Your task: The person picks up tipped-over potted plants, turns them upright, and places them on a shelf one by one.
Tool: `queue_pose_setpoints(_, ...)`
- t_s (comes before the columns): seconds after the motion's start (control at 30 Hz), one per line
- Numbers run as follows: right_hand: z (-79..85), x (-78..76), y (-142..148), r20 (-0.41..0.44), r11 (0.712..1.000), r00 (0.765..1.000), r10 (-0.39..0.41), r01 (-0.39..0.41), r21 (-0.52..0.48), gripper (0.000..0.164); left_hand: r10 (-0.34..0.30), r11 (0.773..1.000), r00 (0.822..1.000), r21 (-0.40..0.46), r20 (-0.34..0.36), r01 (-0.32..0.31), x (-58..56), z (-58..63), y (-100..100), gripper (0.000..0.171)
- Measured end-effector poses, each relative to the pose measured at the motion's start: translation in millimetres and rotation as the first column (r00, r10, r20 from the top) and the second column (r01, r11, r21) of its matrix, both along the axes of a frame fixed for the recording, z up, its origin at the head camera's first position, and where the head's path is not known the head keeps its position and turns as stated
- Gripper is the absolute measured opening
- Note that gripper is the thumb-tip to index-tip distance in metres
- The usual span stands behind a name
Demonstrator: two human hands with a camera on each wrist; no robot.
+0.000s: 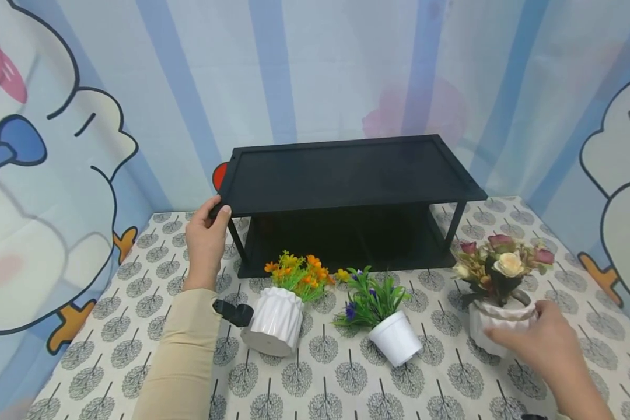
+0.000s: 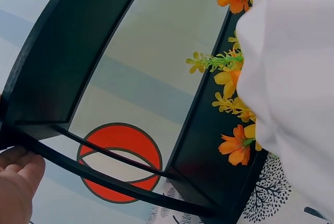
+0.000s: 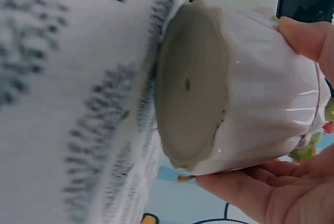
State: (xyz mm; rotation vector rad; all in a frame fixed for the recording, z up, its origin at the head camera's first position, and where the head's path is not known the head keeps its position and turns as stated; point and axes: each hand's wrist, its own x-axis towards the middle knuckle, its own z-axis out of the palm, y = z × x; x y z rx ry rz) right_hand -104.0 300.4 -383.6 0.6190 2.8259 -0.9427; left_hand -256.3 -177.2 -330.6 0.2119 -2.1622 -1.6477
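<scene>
Nearest on the right, the right hand (image 1: 543, 332) held a white ceramic pot (image 1: 480, 324), which carried cream and dusky-red roses (image 1: 506, 262). The thumb was on one side of the pot and the fingers on the other. In the right wrist view its base was exposed just beside the cloth, so at least part of it seemed to be off the worktop (image 1: 325, 402); whether one edge touched, I could not tell. For handling it well, I judged that the grip should stay on the body, not on the flowers, and be firm, because the glazed side looked slippery. Keeping the base level would help the top-heavy bouquet.

To the left, a plain white pot (image 1: 396, 338) with purple flowers (image 1: 370, 300) lay on its side. Next to it lay a fluted white pot (image 1: 275, 321) with orange flowers (image 1: 312, 271), near the left forearm; care was needed not to brush it.

Farther away, the left hand (image 1: 206, 245) gripped the front left corner of the top board of a black two-tier shelf (image 1: 346, 178). A light, steady hold there seemed enough, without pulling. Behind hung a blue-striped curtain (image 1: 341, 58).
</scene>
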Motion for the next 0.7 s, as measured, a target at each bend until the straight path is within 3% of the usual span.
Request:
queue_pose_setpoints(0.37,-12.7,7.3,-5.9,-0.092,0.984,0.981,-0.171,0.166,-0.058,0.119,0.011,1.000,1.000,-0.021,-0.028,-0.011,-0.6,-2.6,2.2,0.043)
queue_pose_setpoints(0.7,-14.8,6.0,-7.7,-0.202,0.983,0.962,-0.183,0.173,-0.069,0.108,0.026,0.999,0.999,-0.017,-0.044,-0.026,-0.6,-3.5,2.2,0.043)
